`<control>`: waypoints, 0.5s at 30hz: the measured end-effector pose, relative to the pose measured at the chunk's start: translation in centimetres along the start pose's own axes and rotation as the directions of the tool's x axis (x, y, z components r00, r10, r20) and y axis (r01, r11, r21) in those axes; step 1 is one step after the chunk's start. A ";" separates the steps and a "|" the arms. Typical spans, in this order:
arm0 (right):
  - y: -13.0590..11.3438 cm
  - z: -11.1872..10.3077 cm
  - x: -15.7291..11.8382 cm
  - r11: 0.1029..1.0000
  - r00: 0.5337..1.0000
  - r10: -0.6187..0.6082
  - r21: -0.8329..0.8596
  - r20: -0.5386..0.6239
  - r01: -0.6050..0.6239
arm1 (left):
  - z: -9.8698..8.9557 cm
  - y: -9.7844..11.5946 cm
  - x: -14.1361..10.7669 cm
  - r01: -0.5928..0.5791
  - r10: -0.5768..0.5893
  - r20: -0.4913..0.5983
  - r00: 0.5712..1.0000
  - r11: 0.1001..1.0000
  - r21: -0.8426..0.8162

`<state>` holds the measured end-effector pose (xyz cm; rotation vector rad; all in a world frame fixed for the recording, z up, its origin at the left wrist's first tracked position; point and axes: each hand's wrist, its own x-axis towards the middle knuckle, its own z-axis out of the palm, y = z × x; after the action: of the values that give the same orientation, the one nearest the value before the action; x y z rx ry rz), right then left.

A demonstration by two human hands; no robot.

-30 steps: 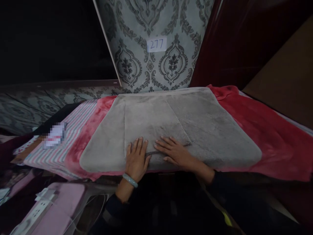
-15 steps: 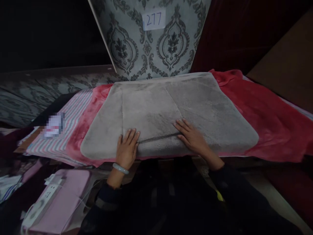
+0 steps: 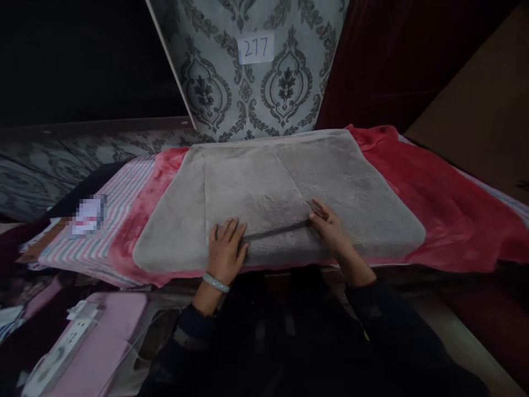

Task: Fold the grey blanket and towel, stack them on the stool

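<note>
A grey plush cloth (image 3: 256, 182) lies spread in front of me, with seams running across it and a dark strip (image 3: 276, 230) along the near side of its middle panel. I cannot tell if the strip is a zipper or a pocket edge. My left hand (image 3: 225, 251), with a pale bangle on the wrist, rests flat on the cloth at the strip's left end, fingers stretched. At the right end, my right hand (image 3: 333, 234) has its thumb and fingers drawn together on the cloth by the strip.
Under the cloth are a red plush blanket (image 3: 450, 215) and a striped sheet (image 3: 119, 190). A power strip (image 3: 66, 347) lies on a pink lid-like surface (image 3: 118, 325) at lower left. A dark screen (image 3: 82, 60) and a wall sign (image 3: 255, 47) are behind.
My left hand has slid slightly right along the cloth, still flat. My right hand has gone from flat to fingers pinched near the strip's right end. The view has shifted a little.
</note>
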<state>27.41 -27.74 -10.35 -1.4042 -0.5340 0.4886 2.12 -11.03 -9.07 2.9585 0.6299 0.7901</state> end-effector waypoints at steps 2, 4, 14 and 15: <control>-0.4 0.2 -0.3 0.966 0.990 0.143 0.219 -0.016 -0.136 | -0.1 -0.4 -0.3 0.045 -0.045 0.014 0.999 0.999 0.015; -0.8 0.3 -0.7 0.906 0.974 0.225 0.364 0.015 -0.215 | -0.3 -0.9 -0.5 0.071 -0.072 0.028 0.997 0.997 0.032; -2.1 1.2 -1.6 0.716 0.885 0.380 0.519 0.270 -0.466 | -1.5 -3.0 1.1 -0.127 0.124 0.194 0.973 0.992 0.003; -2.1 1.4 -1.7 0.708 0.877 0.389 0.517 0.283 -0.481 | -1.6 -3.3 0.9 -0.120 0.120 0.185 0.975 0.993 -0.010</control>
<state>25.25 -27.92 -8.28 -0.8892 -0.1303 1.0620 0.79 -7.80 -7.62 3.0466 0.4453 0.5097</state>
